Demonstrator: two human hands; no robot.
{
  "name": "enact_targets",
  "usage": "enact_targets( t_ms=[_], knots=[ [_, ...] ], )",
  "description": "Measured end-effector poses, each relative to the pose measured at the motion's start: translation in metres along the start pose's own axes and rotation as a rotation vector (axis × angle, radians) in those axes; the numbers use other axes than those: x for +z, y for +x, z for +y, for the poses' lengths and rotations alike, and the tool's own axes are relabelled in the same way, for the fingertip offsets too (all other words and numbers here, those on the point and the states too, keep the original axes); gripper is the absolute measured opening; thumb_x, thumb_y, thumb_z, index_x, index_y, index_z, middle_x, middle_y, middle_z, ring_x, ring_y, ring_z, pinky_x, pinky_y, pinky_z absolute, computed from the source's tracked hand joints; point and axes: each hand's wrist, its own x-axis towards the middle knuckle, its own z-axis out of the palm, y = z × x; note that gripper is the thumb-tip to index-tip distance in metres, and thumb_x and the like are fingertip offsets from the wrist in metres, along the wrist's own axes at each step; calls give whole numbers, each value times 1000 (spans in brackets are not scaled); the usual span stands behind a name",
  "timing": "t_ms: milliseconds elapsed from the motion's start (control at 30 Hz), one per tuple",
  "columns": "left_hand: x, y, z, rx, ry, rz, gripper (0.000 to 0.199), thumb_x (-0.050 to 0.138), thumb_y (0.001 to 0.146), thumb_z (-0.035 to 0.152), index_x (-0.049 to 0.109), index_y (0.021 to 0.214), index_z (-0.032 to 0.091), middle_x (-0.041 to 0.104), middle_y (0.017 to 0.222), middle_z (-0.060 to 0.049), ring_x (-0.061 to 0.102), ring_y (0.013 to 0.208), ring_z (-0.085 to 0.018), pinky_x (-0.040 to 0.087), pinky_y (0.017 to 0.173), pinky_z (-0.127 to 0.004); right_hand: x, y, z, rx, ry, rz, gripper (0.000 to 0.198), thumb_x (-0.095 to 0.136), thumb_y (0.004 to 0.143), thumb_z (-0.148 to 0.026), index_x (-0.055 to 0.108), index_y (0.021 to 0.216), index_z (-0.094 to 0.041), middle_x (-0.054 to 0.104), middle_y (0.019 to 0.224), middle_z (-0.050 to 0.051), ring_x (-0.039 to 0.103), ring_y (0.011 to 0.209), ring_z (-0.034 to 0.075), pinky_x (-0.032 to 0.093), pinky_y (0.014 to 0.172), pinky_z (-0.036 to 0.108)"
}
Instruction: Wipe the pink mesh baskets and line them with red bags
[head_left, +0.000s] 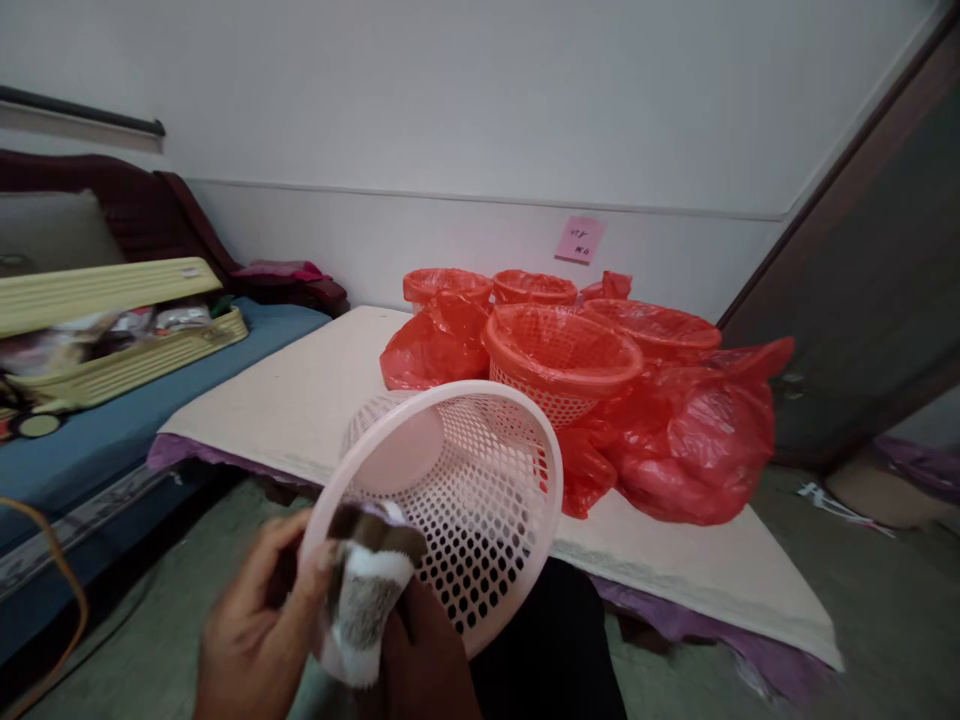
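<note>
A pale pink perforated plastic basket is tilted in front of me, its mouth turned towards me. My left hand is closed on the left side of its rim, thumb in front and fingers partly hidden behind. A brown and white fuzzy cloth lies bunched over the inside of that rim. In shadow, my right hand reaches into the basket mouth and is closed on the cloth; most of its fingers are hidden.
Several baskets lined with red plastic bags, including one in front, stand on a low cream-topped platform. A bulging red bag sits at right. Leftward, a yellow open suitcase rests on a blue bed.
</note>
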Motion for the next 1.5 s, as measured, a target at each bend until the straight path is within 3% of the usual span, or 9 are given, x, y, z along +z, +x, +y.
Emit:
enact_targets(
  t_ms=[200,400,533,667,800,900,1133,1300,1500],
  knots=[
    [1,-30,-34,-118,83,117,30,60,87,50,69,107,30,73,109,2,65,103,-18,50,89,-26,-17,26,-6,-3,293,-279,58,62,83,-30,47,138,-23,55,132,11,59,116,23,53,94,33],
    [-12,-4,-46,220,208,55,22,63,88,39,70,107,30,70,107,2,65,100,-16,46,90,-24,-3,26,54,108,-462,-404,12,62,85,-14,68,93,-21,66,93,10,62,86,26,51,74,39],
    [-6,-1,-40,274,173,49,21,60,90,35,69,108,29,69,106,2,64,99,-15,45,88,-23,-15,67,85,260,-678,-380,22,51,91,-11,68,104,-16,66,99,17,62,88,29,47,79,43],
    [-5,0,-38,367,227,1,23,61,90,32,68,112,27,69,105,1,66,94,-15,47,85,-22,-16,81,87,297,-595,-438,25,55,88,-14,67,110,-14,65,104,18,62,91,28,47,82,42],
    [-8,6,-34,433,238,-29,24,61,91,28,68,113,29,69,100,3,65,90,-12,48,79,-19,-15,44,59,149,-307,-531,13,61,83,-17,68,93,-21,64,102,8,62,91,22,49,77,32],
    [-6,15,-25,312,180,15,21,62,90,32,70,110,30,70,101,4,65,92,-12,47,83,-20,-19,8,39,50,-135,-484,27,67,79,-21,66,105,-25,63,107,7,62,93,22,52,77,33],
    [8,36,-1,244,3,-85,16,65,88,39,73,100,31,70,94,5,64,85,-12,48,76,-20,4,-32,37,-107,-366,-232,61,74,69,-25,56,127,-19,65,111,18,61,86,32,54,69,50],
    [10,24,0,152,-15,-70,22,65,86,43,72,100,28,68,95,3,63,89,-13,48,79,-20,6,-14,24,-108,-183,-76,44,65,70,-16,60,113,-20,66,97,13,61,82,29,55,67,45],
    [18,-18,-27,-13,5,-110,39,65,84,50,67,115,27,74,107,-1,70,91,-18,55,77,-24,-13,24,-1,-14,169,-30,65,57,78,-15,40,141,-20,56,133,13,54,123,27,47,104,42]
  ],
)
